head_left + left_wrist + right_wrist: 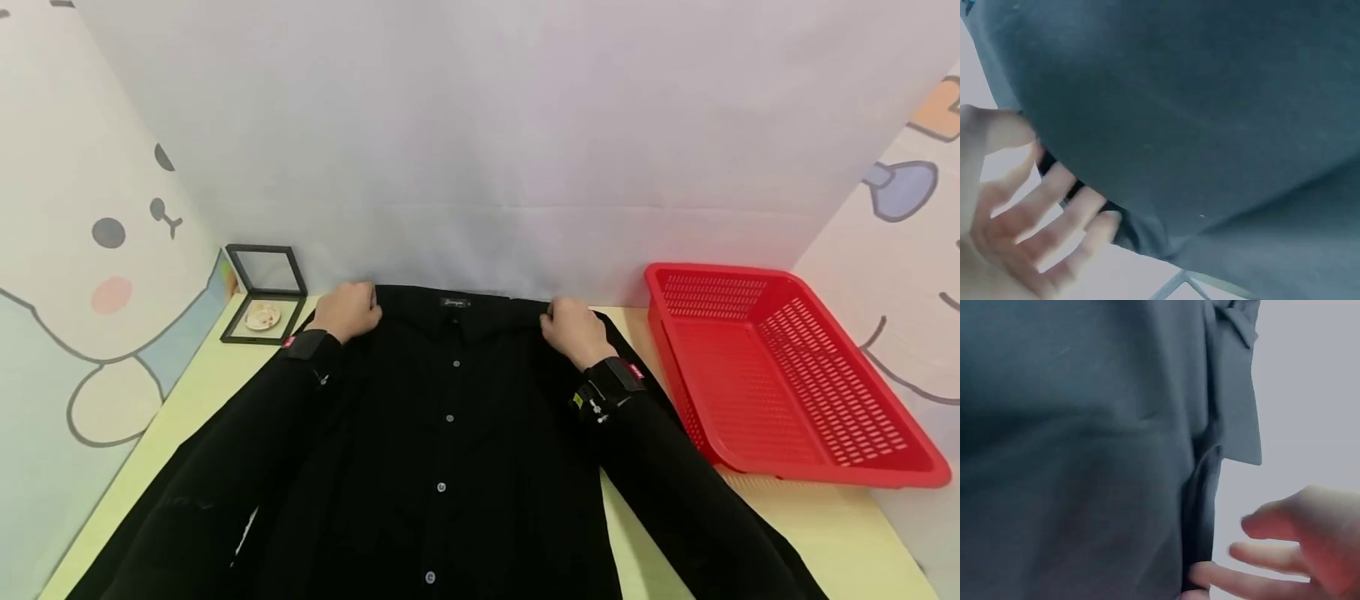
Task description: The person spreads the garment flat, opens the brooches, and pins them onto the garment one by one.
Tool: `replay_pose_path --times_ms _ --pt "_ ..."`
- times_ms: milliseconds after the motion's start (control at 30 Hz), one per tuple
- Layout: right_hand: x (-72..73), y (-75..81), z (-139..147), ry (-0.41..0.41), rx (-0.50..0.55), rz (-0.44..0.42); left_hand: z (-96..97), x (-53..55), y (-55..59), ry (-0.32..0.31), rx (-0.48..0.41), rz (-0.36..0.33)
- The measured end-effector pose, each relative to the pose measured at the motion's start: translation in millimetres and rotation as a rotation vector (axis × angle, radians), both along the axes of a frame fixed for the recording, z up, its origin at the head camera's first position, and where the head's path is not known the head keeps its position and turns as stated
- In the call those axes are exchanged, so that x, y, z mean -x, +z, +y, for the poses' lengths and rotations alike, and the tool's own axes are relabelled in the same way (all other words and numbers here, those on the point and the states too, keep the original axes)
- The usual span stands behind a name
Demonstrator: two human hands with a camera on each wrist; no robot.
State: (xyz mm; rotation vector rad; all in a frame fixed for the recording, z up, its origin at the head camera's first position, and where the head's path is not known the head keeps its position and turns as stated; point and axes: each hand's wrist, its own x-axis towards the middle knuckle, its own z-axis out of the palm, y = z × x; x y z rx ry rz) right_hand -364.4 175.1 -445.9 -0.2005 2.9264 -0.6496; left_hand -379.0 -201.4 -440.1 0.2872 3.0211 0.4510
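Shirt, one, black, lying front-up on worktop; four buttons showing clearly; one collar label, lettering too small. Left hand: fingers curling, gripping shoulder edge. Right hand: fingers half-spread, tips touching opposite edge.

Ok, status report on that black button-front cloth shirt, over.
Bare left hand, bare right hand touching shoulder edges. Shirt spread front-up on pale-yellow table. Red perforated plastic basket at right, seemingly clear of hands.
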Motion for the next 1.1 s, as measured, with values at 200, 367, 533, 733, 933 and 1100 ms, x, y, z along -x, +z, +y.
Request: replay_pose_path --times_ms 200,367,533,733,933,1100 --pt "12.5 -0.3 -21 0.136 0.257 0.025 18.2 9.3 -1.6 -0.07 -0.177 0.046" --pt "16.4 -6.6 -39 0.196 0.253 -0.105 31.8 14.9 -5.0 -0.095 -0.214 -0.105" --pt "13.8 -5.6 -43 0.187 0.306 -0.068 30.4 12.9 5.4 -0.092 -0.294 -0.175" --pt "8.7 -6.0 -38 0.223 0.272 -0.077 19.9 5.7 7.8 -0.138 -0.227 -0.187" --pt "-31.5 -2.0 -27 0.286 0.076 -0.007 10.3 -47.6 3.9 -0.262 -0.019 -0.095" --pt "-91.2 3.2 -7 0.389 -0.104 0.046 0.2 -109.3 0.6 -0.372 0.082 -0.141"
